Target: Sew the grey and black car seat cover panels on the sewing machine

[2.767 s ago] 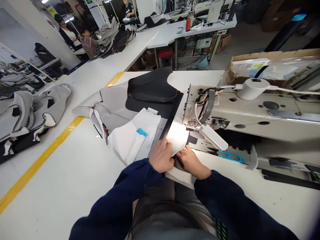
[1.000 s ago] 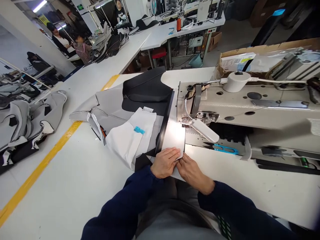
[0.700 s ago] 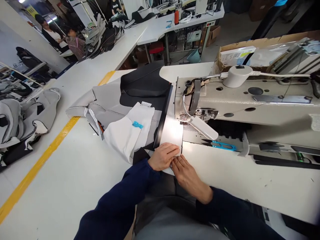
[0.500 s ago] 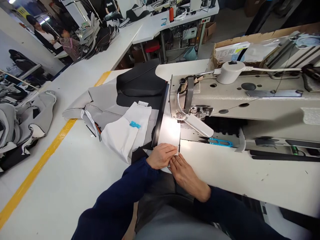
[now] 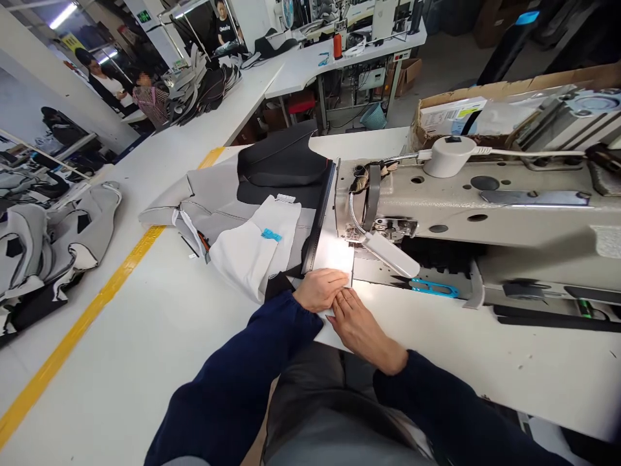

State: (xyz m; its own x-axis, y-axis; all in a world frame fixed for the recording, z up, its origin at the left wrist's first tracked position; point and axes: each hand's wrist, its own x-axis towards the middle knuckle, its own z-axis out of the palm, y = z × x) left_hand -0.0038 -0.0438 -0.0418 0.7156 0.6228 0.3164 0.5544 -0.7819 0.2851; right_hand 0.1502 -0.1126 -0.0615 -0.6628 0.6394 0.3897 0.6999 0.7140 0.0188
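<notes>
A grey and black seat cover (image 5: 213, 194) lies on the table, its white fabric strip (image 5: 331, 254) running under the lit needle area of a sewing machine (image 5: 436, 207). On the near end of this strip, my left hand (image 5: 321, 289) is closed, fingers bent over the edge. My right hand (image 5: 361, 327) touches it from the right, fingers together and pinching the same end; the fingertips are partly hidden. Black piping (image 5: 319, 220) runs along the strip's left side. A white flap (image 5: 247, 252) with a blue tag (image 5: 271, 235) rests beside it.
Blue thread snips (image 5: 434, 288) lie by the machine bed, below a white lamp (image 5: 392, 254). More grey covers (image 5: 92, 226) are heaped at left, past yellow tape (image 5: 121, 275). Behind the machine stands a cardboard box (image 5: 509, 90). Other people are in the far background.
Both hands have moved a little forward, closer to the needle, with the white fabric strip between them. The camera view has tilted slightly upward.
</notes>
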